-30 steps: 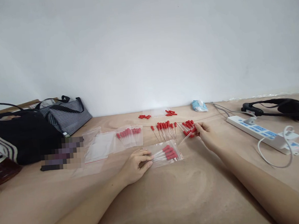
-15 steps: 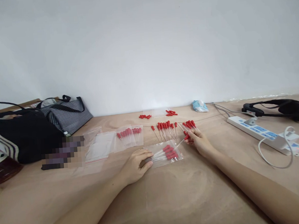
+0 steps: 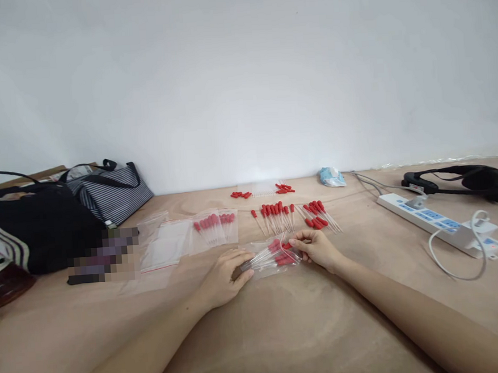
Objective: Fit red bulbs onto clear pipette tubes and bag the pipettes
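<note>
A clear plastic bag (image 3: pixel 268 264) holding several red-bulbed glass droppers lies on the wooden table in front of me. My left hand (image 3: pixel 223 276) pins the bag's left end down, fingers curled on it. My right hand (image 3: pixel 317 248) is at the bag's right opening, fingers pinched on a dropper (image 3: pixel 284 246) that reaches into the bag. Behind lie a row of loose droppers (image 3: pixel 276 214) and a smaller pile of them (image 3: pixel 317 217). A filled bag (image 3: pixel 215 226) rests to the left.
Empty clear bags (image 3: pixel 165 243) lie left of the filled one. Black and striped bags (image 3: pixel 104 194) stand at the far left. Red caps (image 3: pixel 284 188) and a tissue pack (image 3: pixel 332 176) sit near the wall. A power strip (image 3: pixel 439 221) with cables and a black headset (image 3: pixel 474 181) are at right.
My right hand picked a dropper from the pile at the right and carried it left and toward me to the bag's opening. My left hand stayed on the bag.
</note>
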A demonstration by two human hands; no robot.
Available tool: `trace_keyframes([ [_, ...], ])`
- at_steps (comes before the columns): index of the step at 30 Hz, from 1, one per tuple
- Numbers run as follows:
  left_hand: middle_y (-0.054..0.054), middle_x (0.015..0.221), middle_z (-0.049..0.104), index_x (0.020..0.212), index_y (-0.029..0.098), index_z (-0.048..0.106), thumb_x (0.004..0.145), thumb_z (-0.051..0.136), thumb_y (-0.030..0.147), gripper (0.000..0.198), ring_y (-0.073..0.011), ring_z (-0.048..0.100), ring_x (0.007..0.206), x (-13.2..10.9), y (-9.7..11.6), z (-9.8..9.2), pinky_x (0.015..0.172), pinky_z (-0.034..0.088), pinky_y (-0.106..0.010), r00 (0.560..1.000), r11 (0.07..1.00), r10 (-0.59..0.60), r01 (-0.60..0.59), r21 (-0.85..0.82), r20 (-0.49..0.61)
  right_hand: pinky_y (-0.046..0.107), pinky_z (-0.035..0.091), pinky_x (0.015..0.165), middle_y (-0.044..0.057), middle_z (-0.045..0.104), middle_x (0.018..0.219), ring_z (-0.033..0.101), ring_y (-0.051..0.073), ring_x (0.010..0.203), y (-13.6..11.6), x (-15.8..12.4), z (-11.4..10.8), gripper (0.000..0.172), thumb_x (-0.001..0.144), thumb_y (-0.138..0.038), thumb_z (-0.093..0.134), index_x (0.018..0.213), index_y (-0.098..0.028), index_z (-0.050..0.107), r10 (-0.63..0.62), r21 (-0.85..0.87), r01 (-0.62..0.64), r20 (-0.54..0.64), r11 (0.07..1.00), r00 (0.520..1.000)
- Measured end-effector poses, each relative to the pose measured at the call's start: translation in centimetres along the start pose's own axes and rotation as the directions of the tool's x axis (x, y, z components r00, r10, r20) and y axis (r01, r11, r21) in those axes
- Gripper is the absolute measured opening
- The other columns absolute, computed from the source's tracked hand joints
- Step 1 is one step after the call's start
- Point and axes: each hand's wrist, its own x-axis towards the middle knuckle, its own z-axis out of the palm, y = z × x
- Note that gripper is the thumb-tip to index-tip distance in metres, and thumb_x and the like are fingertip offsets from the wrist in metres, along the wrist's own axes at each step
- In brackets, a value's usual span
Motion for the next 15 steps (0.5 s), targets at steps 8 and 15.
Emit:
trace_keyframes([
  [8, -0.007, 0.107, 0.061, 0.105, 0.019, 0.058, 0.079, 0.050, 0.028, 0.029, -0.0201, 0.053, 0.102, -0.2, -0.2, 0.2, 0.089, 0.042, -0.036, 1.000, 1.000, -0.010, 0.010, 0.006, -0.002, 0.018, 0.025, 0.033, -0.006, 0.047, 0.045, 0.032, 0.003, 0.032, -0.9, -0.5, -0.2, 0.037, 0.065, -0.051, 0.059, 0.068, -0.015, 0.058, 0.013, -0.065, -0.003, 0.160, 0.998, 0.987],
  [15, -0.006, 0.104, 0.061, 0.104, 0.021, 0.058, 0.077, 0.051, 0.028, 0.029, -0.0202, 0.054, 0.098, 0.0, 0.1, -0.1, 0.087, 0.041, -0.036, 1.000, 0.999, 0.000, 0.000, -0.033, -0.008, 0.018, 0.031, 0.036, -0.007, 0.055, 0.055, 0.044, 0.006, 0.039, -0.4, -0.1, 0.4, 0.049, 0.052, -0.030, 0.073, 0.090, -0.018, 0.045, 0.071, 0.031, -0.072, 0.020, 0.997, 0.997],
])
